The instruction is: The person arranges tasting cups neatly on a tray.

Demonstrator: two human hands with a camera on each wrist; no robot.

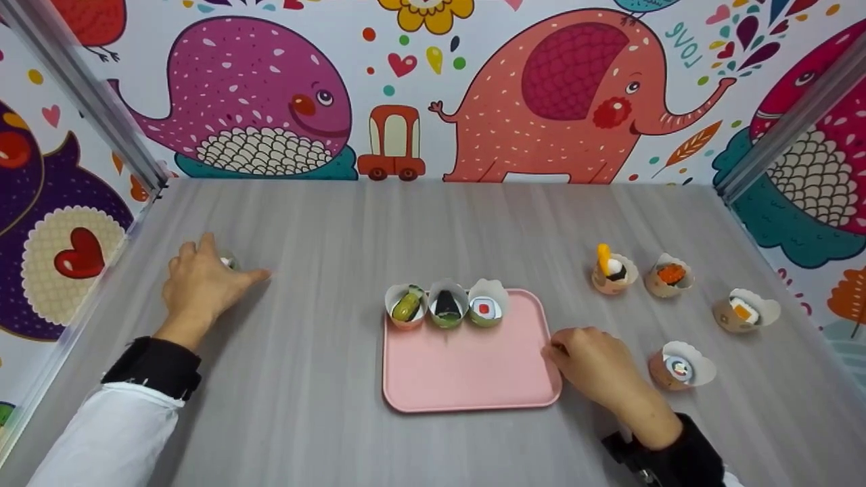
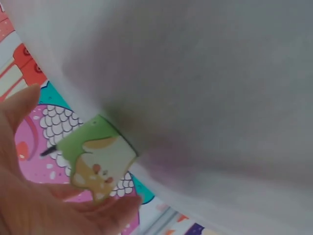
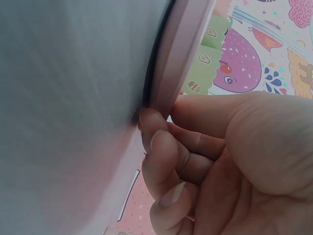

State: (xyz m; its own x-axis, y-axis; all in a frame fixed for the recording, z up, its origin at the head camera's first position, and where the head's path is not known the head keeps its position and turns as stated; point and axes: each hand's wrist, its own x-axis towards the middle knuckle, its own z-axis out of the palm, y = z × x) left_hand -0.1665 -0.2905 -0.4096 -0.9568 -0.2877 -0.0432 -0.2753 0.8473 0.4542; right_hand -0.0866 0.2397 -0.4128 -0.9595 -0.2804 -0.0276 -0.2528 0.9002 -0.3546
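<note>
The left hand (image 1: 205,279), spread wide around a green cup (image 2: 100,157), should close gently to avoid crumpling it; the right hand (image 1: 599,365) pinches the pink tray (image 1: 467,372).

Tray (image 1: 473,372): plain pink. Table (image 1: 304,379): grey, pale streaks. Leftmost cup (image 2: 102,159): green, tan-and-white cartoon animal. Green cups on tray (image 3: 201,63): avocado print. Round roll piece on tray side (image 1: 484,308): white, red centre. Left sleeve (image 1: 101,433): white. Left wristband (image 1: 154,368): black. Wall whale (image 1: 257,88): purple, white flecks, cream scalloped belly. Wall elephant (image 1: 555,128): coral, white speckles, magenta ear.
</note>
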